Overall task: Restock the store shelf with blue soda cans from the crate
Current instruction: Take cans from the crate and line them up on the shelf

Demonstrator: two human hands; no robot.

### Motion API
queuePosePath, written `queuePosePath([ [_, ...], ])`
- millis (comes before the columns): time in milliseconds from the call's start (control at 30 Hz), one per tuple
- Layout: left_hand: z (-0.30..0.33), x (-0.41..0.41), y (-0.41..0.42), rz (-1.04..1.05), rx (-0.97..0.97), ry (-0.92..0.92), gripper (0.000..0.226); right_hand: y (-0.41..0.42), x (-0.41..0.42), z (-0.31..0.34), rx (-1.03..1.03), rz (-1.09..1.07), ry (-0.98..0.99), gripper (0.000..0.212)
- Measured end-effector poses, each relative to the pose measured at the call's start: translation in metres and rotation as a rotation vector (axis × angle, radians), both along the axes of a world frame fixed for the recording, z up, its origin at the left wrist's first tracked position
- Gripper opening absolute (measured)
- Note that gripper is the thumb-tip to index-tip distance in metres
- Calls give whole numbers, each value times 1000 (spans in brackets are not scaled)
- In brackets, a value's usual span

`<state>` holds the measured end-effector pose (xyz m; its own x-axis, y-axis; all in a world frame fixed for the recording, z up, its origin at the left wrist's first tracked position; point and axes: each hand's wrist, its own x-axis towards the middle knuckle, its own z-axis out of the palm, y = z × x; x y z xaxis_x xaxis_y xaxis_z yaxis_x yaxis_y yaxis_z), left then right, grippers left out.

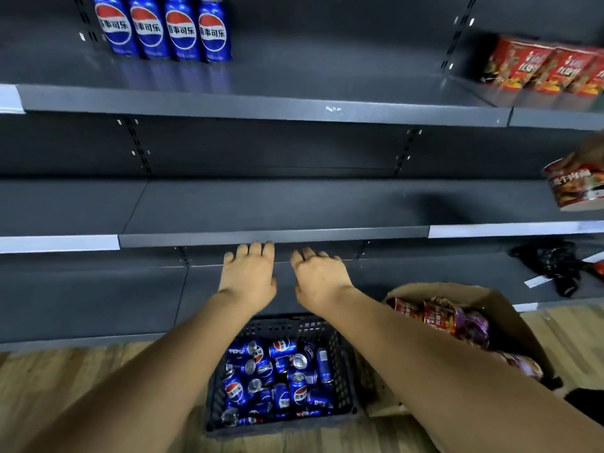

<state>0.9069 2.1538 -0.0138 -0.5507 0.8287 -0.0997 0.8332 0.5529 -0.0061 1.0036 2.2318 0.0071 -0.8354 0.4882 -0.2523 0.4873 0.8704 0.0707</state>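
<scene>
Several blue soda cans [162,27] stand in a row at the back left of the top shelf [261,106]. A black plastic crate [341,361] on the floor below holds many more blue cans [277,377], lying jumbled. My left hand [248,276] and my right hand [318,276] are stretched out side by side above the crate, in front of the lower shelves. Both hold nothing, with fingers loosely bent and pointing downward.
A cardboard box [510,308] of red and purple snack packs sits right of the crate. Red boxes [542,67] stand on the top right shelf. Another person's hand [588,152] holds a red noodle cup [575,194] at the right edge. A black bag [555,263] lies on a lower shelf.
</scene>
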Motion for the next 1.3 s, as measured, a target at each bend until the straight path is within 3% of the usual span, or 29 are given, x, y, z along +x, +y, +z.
queuePosePath([
  [267,-54,47,35,151,-80,-130,58,66,39,-46,-48,150,-98,58],
  [533,-125,27,41,194,-113,-191,61,101,33,-116,-170,212,-108,62],
  [1033,-417,4,48,356,-216,-380,49,120,30,-429,-338,16,-262,64],
  [1300,-593,2,56,263,-279,-414,53,131,34,-606,-409,2,-260,53],
])
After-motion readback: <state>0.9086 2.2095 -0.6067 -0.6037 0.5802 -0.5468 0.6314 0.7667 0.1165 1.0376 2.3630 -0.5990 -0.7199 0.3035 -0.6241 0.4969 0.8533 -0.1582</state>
